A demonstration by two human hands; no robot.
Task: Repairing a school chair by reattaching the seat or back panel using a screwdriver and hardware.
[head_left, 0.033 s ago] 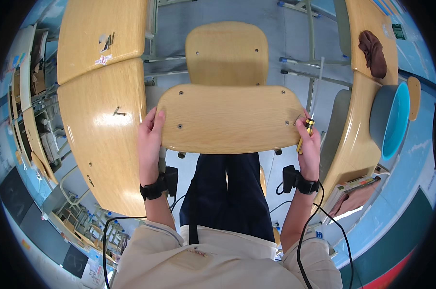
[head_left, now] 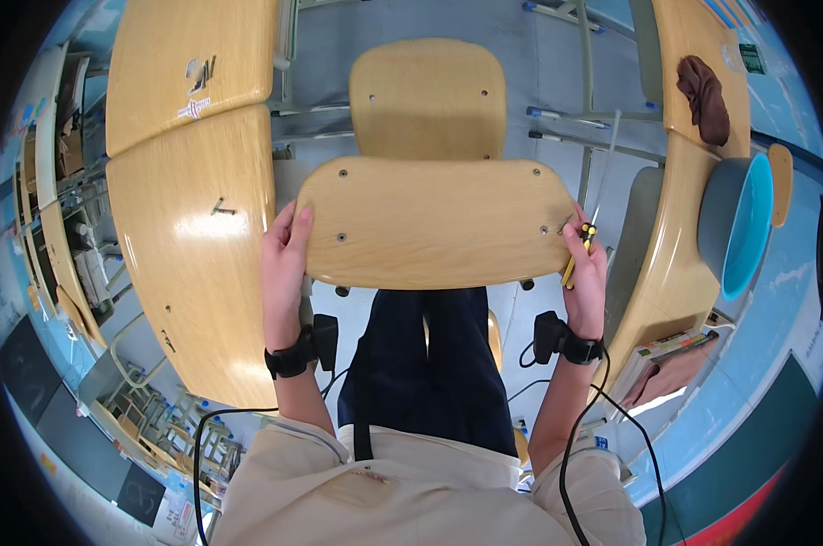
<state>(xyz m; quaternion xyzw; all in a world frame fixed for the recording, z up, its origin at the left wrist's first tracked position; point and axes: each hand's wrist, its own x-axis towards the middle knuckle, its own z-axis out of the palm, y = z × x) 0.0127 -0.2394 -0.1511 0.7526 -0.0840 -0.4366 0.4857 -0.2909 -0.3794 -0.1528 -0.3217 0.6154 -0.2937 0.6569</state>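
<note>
Left tabletop (head_left: 188,300) edge runs just beside the board's left end. Left hand (head_left: 284,241) grips that end. Board (head_left: 429,223), frame centre: pale wood, rounded corners, four metal fasteners. Right hand (head_left: 589,264) holds right end plus yellow-black screwdriver (head_left: 587,238). Floor (head_left: 616,196) strip, then right tabletop (head_left: 671,255).

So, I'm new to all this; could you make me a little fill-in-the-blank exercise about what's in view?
1. The left hand grips the ____ end of the light wooden chair panel.
2. The right hand holds a screwdriver whose handle is yellow and ____.
3. The brown cloth lies on a wooden desk at the picture's ____ side.
4. The inside of the round basin is bright ____.

Missing words: left; black; right; blue.
</note>
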